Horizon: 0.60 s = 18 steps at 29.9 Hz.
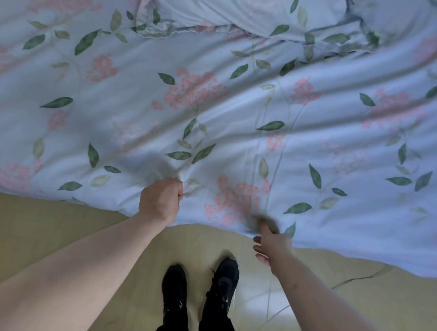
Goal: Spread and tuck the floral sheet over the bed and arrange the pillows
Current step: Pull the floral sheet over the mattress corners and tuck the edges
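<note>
The pale blue cotton sheet with pink flowers and green leaves (241, 102) covers the bed (edge overhanging the floor). The left hand (160, 202) grips a bunch; the right hand (274, 245), fingers loose, touches its hem.

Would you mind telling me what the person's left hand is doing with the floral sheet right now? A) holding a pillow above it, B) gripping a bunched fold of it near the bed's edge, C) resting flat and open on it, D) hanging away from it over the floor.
B: the left hand is a closed fist with the floral sheet gathering into creases at its knuckles.
</note>
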{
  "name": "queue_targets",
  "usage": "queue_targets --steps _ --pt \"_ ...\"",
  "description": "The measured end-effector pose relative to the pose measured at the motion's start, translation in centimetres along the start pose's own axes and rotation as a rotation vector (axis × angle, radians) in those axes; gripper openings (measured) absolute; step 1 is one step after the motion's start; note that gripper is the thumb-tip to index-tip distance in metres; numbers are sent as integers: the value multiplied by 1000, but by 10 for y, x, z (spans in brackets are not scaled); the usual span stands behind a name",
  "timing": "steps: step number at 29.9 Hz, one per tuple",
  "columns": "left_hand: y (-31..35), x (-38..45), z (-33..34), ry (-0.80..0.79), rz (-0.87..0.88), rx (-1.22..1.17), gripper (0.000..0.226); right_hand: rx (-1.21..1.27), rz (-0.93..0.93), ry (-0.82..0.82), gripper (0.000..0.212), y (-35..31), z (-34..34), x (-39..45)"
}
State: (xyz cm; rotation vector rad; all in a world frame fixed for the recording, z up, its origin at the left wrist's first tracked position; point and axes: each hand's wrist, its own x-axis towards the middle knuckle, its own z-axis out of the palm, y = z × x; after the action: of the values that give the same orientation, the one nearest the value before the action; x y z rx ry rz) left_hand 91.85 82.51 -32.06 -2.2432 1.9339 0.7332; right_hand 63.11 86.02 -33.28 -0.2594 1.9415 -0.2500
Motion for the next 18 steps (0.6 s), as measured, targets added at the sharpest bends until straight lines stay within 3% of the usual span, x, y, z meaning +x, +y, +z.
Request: queue_targets --steps 3,10,18 --pt "-1 3 1 -18 20 6 21 -130 -61 -33 32 -4 2 8" --pt "3 -4 -12 -137 75 38 20 -187 -188 103 23 2 8 -2" --pt "-3 -32 -24 -236 152 86 24 -287 -403 285 44 37 -8 -55"
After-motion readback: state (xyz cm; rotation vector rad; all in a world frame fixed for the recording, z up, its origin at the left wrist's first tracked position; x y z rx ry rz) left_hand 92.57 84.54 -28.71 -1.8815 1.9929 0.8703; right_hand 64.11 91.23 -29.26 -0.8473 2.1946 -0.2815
